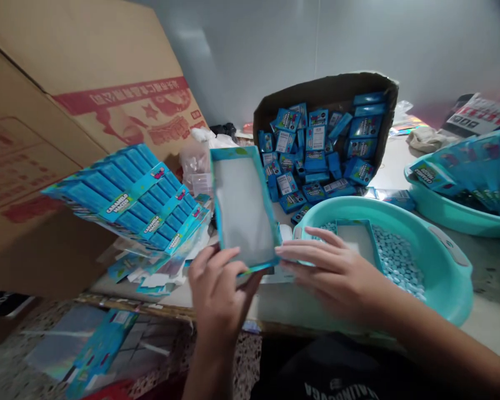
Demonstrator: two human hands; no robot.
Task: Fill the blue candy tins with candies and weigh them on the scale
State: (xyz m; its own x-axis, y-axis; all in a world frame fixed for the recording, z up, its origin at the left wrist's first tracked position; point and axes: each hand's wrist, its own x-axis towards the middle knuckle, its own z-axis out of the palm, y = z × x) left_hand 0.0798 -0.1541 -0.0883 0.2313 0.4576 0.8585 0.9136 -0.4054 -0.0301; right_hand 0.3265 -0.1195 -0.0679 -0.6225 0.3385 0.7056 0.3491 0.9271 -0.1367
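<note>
An open blue cardboard tray [245, 208] with a bare white inside is tilted up over the table. My left hand [220, 283] grips its lower left edge, fingers over the rim. Against its lower right edge are the fingertips of my right hand [333, 272], stretched out and somewhat blurred. Behind my right hand stands a turquoise basin [445, 283] of small pale blue candies [400, 261]. A second blue cardboard tray [370, 239] lies on the candies, partly hidden by my hand.
Stacked display trays of blue packs [150, 200] lean at left by a big carton [79, 111]. A dark-walled box [329, 89] holds many small blue boxes [316, 161]. Another turquoise basin [441, 214] stands right. Paper scraps [158, 272] lie near the front edge.
</note>
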